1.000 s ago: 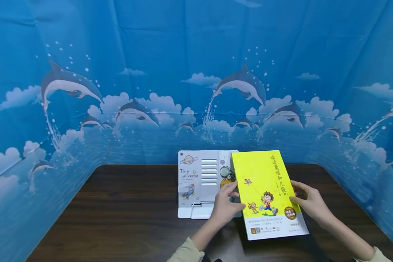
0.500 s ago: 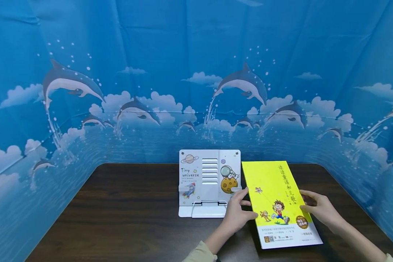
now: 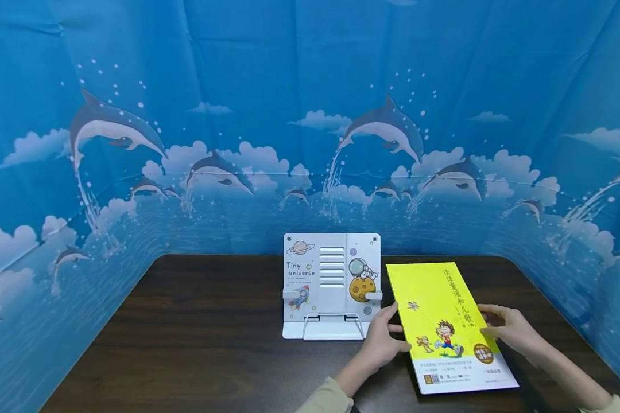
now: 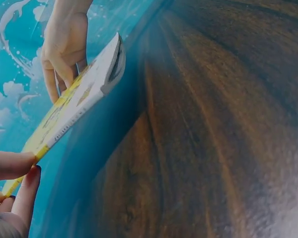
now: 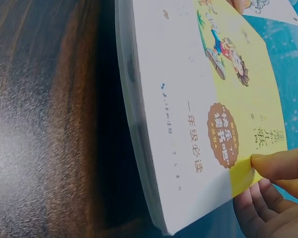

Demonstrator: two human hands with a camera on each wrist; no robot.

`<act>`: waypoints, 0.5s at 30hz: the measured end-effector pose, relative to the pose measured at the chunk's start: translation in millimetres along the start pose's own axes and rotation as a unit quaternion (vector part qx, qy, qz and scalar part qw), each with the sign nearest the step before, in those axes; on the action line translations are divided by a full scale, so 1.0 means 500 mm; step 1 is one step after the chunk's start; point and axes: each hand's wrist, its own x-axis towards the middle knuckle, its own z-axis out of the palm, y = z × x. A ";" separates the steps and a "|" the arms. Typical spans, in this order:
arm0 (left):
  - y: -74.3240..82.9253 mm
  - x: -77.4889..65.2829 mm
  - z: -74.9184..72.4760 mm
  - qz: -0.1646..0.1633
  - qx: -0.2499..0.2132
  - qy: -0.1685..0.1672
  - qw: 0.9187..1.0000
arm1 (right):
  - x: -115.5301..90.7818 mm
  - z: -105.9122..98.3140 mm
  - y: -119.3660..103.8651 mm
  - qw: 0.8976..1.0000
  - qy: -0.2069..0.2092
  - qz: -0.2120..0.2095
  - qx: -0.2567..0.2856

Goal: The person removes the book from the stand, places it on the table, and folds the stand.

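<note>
A thin book with a yellow cover and a white lower band is at the right of the table in the head view, cover up. My left hand pinches its left edge, thumb on the cover and fingers beneath. On the opposite edge my right hand grips with the thumb on top and fingers under. In the left wrist view the book shows its spine and is held above the dark wood. The right wrist view shows my right thumb on the yellow cover near the brown round badge.
Left of the book stands a white metal book stand with space drawings, two side clips and a wire prop in front. The dark wooden table extends left. Behind it hangs a blue dolphin-print cloth.
Both hands have carried the book right and toward the person, lower in the head view. It no longer overlaps the stand, whose right side now shows.
</note>
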 end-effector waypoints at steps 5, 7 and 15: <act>-0.010 0.003 0.004 -0.011 0.008 0.007 1.000 | 0.008 0.005 0.017 1.000 -0.009 0.013 0.007; -0.013 0.005 0.005 -0.019 0.009 0.008 1.000 | 0.011 0.010 0.023 1.000 -0.009 0.020 0.010; -0.018 0.014 0.012 -0.058 0.024 0.011 0.998 | 0.016 0.025 0.035 0.999 -0.004 0.046 0.022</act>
